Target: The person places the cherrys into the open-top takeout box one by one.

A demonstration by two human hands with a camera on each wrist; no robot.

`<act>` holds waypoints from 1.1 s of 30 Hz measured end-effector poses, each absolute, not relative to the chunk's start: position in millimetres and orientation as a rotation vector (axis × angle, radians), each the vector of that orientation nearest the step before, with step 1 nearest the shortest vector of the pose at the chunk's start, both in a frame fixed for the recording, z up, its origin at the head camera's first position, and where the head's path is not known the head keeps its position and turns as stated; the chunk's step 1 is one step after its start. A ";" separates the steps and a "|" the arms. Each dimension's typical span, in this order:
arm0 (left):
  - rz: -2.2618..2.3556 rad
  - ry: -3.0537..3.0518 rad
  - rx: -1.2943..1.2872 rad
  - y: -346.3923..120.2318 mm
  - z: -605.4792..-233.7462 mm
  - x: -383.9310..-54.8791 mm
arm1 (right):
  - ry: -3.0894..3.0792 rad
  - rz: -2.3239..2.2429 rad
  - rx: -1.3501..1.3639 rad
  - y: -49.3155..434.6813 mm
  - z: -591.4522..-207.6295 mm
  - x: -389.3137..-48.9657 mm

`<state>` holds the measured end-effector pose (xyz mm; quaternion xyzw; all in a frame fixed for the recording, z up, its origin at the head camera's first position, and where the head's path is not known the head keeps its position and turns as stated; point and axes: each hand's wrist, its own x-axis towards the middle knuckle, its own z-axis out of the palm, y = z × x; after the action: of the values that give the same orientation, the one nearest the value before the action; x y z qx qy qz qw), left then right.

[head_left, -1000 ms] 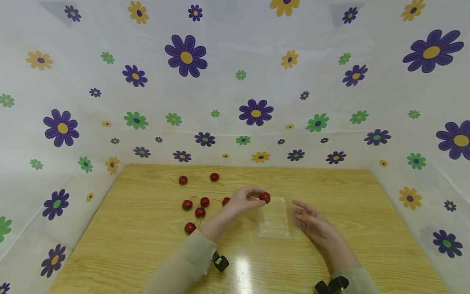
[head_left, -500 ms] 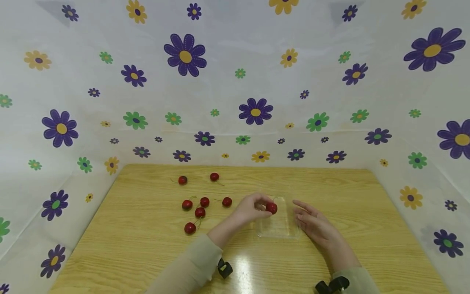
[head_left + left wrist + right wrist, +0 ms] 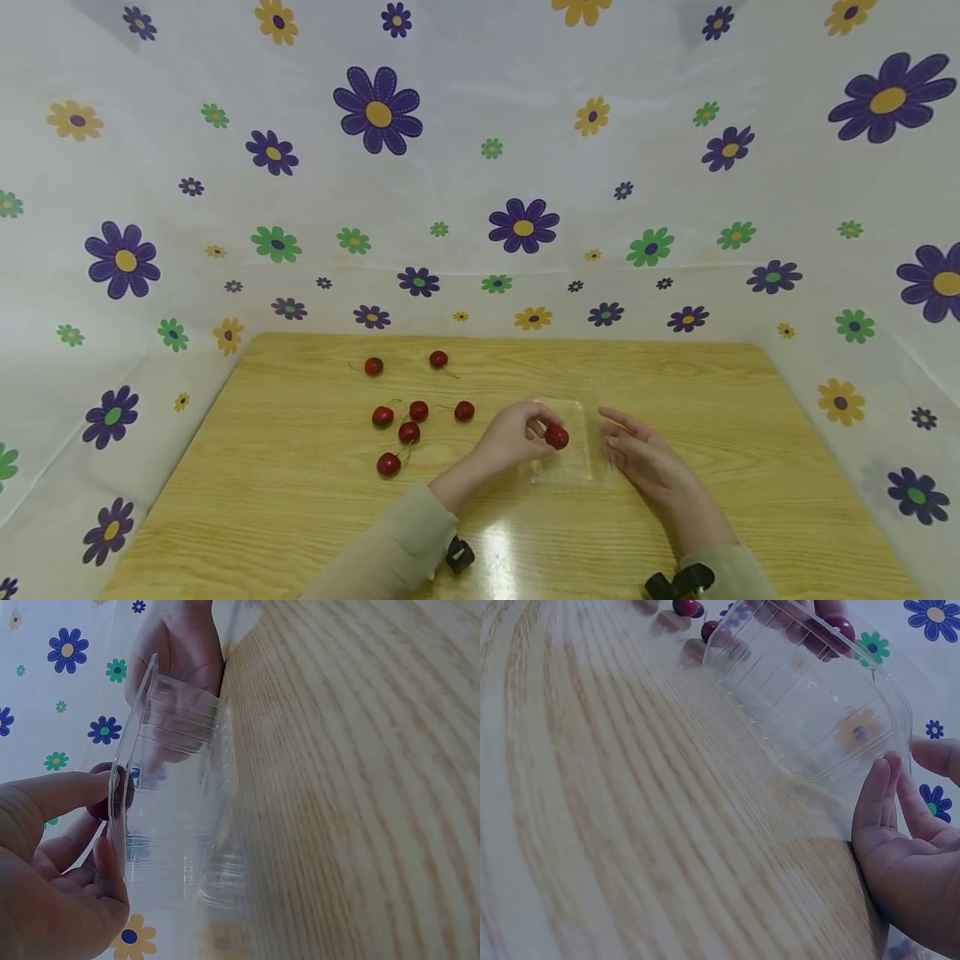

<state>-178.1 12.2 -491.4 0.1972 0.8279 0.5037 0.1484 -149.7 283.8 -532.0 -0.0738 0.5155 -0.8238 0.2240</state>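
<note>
My left hand (image 3: 513,435) pinches a dark red cherry (image 3: 557,437) between thumb and fingers, above a clear plastic container (image 3: 572,481). In the left wrist view the cherry (image 3: 99,809) is at the height of the container's rim, partly seen through the plastic. The container (image 3: 802,712) stands upright on the table. On its right side is my right hand (image 3: 647,457), fingers extended and the edge of the hand on the tabletop. Its fingertips (image 3: 892,761) are at the container's wall; whether they press it I cannot tell.
Several cherries with stems lie left of the container, among them a lone cherry (image 3: 464,411) nearest it and a cherry (image 3: 373,367) farther back. The wooden table (image 3: 712,400) ends at a white flowered cloth (image 3: 450,183) behind and at both sides.
My left hand has carried the cherry right and nearer to me, from the container's far left corner to over its middle. The right hand has stayed in place.
</note>
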 end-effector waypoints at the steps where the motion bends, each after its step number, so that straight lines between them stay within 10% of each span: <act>1: 1.439 2.389 0.577 12.5 -491.9 -177.8 | 1.423 -2.274 -0.206 283.8 -532.1 -149.8; 33: 1.665 2.261 0.582 -2.8 -490.1 -179.0 | 1.288 -2.329 -0.305 283.7 -534.2 -150.3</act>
<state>-179.0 -2.8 -490.1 0.2010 0.7811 0.5752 0.1365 -150.3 283.7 -534.2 -0.1108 0.4680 -0.8462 0.2295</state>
